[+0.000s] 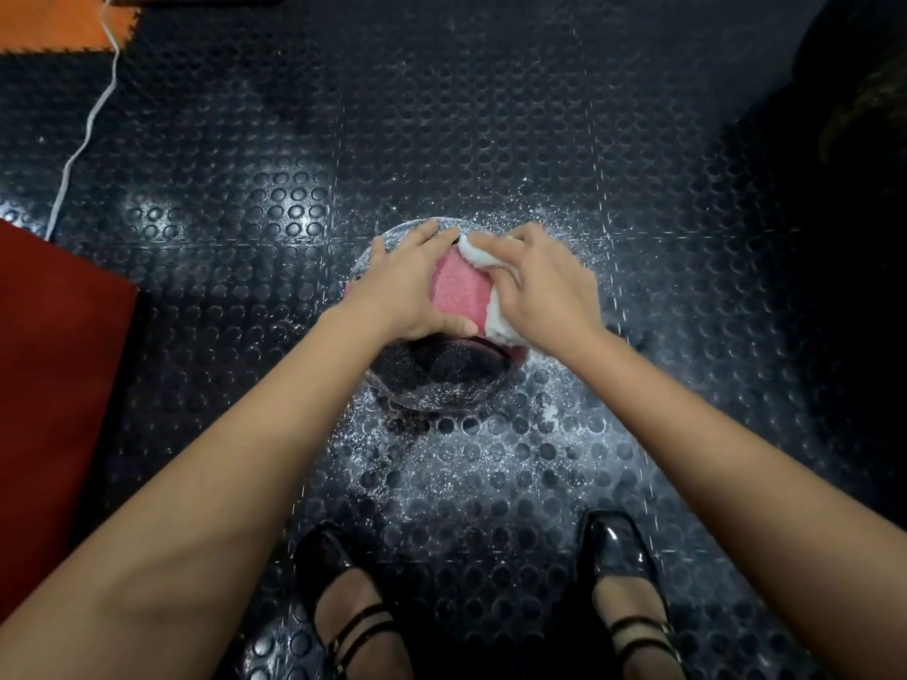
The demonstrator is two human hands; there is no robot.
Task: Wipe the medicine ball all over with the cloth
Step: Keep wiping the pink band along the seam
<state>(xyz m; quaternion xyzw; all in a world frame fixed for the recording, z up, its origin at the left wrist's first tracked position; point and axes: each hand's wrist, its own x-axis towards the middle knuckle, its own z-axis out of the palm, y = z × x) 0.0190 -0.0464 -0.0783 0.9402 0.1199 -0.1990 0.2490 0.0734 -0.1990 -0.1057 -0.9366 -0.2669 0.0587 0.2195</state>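
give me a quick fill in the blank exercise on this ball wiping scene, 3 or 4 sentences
1. The right hand presses a cloth of the colour ____ against the medicine ball.
2. The left hand steadies the ball, which shows black panels and a panel of the colour ____.
3. The ball rests on a dark floor studded with raised ____.
4. Near the bottom edge, the person's feet wear shoes of the colour ____.

Missing words: white; pink; circles; black

Medicine ball [459, 292] top under both hands
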